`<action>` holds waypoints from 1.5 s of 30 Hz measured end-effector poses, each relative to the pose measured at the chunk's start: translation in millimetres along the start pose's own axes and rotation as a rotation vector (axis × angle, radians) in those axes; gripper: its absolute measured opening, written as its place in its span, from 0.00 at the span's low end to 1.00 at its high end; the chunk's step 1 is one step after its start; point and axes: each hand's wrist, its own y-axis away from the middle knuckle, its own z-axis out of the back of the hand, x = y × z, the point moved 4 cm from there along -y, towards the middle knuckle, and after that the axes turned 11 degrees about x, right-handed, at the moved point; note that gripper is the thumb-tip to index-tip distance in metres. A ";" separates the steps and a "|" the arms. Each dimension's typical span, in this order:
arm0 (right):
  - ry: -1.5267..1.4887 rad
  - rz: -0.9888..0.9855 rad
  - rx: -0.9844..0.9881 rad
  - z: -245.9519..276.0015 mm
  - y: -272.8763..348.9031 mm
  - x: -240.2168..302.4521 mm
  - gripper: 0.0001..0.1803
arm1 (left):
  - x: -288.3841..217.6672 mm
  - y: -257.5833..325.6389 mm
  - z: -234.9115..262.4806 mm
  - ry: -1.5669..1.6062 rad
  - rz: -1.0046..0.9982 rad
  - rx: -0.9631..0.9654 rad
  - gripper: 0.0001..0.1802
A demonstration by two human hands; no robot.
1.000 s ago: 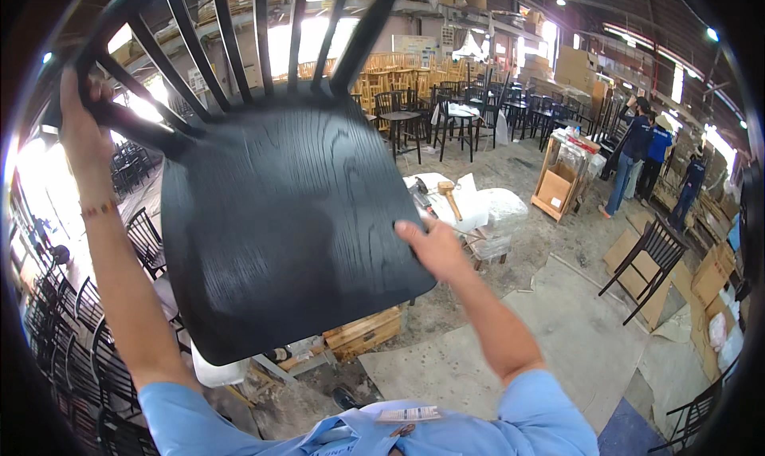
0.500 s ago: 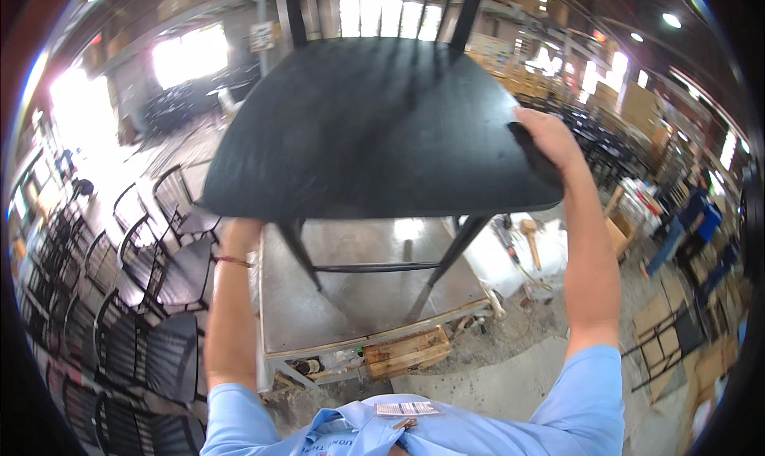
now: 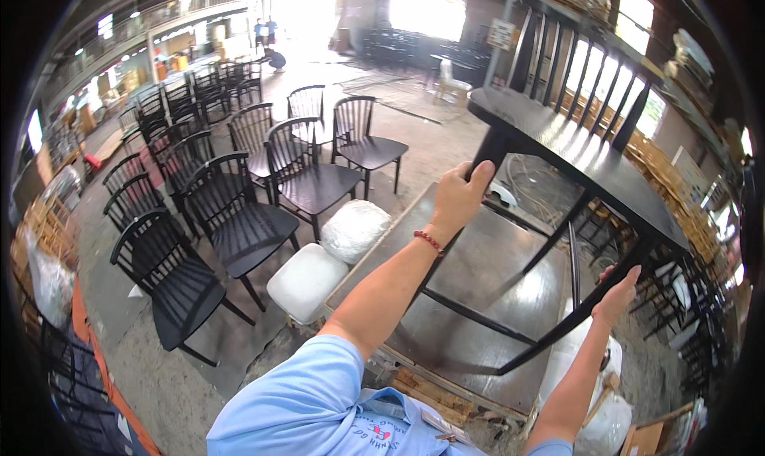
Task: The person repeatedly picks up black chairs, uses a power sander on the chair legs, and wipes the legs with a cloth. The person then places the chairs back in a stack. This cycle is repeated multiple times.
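Chair (image 3: 574, 149): finished in black, with a soft sheen on the broad seat where window light was reflected; the back was made up of slim upright spindles set between two thicker posts, and the front legs were joined by a crossbar.
Chair position: held seat-up above the tabletop (image 3: 494, 257), with the legs pointed down; whether all its feet were touching the surface could not be told.
Shirt (image 3: 295, 396): light blue, printed on the chest with arched dark lettering around a small red emblem.
Notice (image 3: 501, 34): fixed to a pillar, its print too small to be read.
Left hand (image 3: 462, 193): closed around one front leg just below the seat, the arm stretched forward and the wrist ringed by a red beaded bracelet (image 3: 429, 241).
Right hand (image 3: 617, 296): wrapped around the other front leg below the seat, with some fingers hidden behind it; the forearm was angled upward.
Floor chairs (image 3: 319, 186): black, spindle-backed, arranged in rows to the left.
White bundles (image 3: 307, 282): set beside the tabletop's left edge.
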 end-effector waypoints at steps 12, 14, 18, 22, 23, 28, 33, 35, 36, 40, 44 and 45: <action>-0.020 -0.016 0.053 -30.5 -37.6 -25.5 0.30 | 29.9 -57.8 -7.4 -0.052 0.057 0.018 0.31; -0.056 -0.066 0.046 -20.6 -39.6 -24.5 0.30 | 27.7 -55.2 -9.2 -0.063 0.008 0.009 0.30; -0.184 -0.075 0.141 6.8 -71.1 20.7 0.37 | 6.3 -64.8 23.8 -0.136 -0.278 -0.120 0.27; -0.004 -0.122 0.008 34.6 -103.7 97.5 0.45 | -39.6 -93.6 15.0 -0.145 -0.283 0.066 0.27; 0.023 -0.121 0.033 25.4 -108.2 103.9 0.39 | -44.9 -95.6 19.3 -0.186 -0.305 0.076 0.29; -0.019 -0.226 0.187 2.9 -109.7 105.6 0.24 | -56.2 -101.4 27.7 0.181 0.131 0.114 0.27; 0.025 -0.229 0.183 -4.2 -112.8 111.9 0.17 | -57.0 -99.9 22.8 0.176 0.191 0.103 0.22; 0.030 -0.245 0.227 -8.0 -111.6 112.3 0.18 | -53.3 -100.6 22.1 0.186 0.176 0.108 0.21; 0.048 -0.249 0.231 -5.7 -111.2 114.1 0.19 | -56.6 -98.8 19.2 0.188 0.167 0.111 0.20; 0.012 -0.228 0.210 0.2 -102.1 113.4 0.22 | -62.5 -96.2 14.9 0.222 0.220 0.099 0.18; -0.019 -0.212 0.269 7.7 -110.1 118.0 0.22 | -62.7 -95.1 10.9 0.225 0.154 0.098 0.17; -0.017 -0.206 0.291 13.8 -112.2 121.2 0.22 | -62.0 -99.3 7.7 0.248 0.148 0.094 0.17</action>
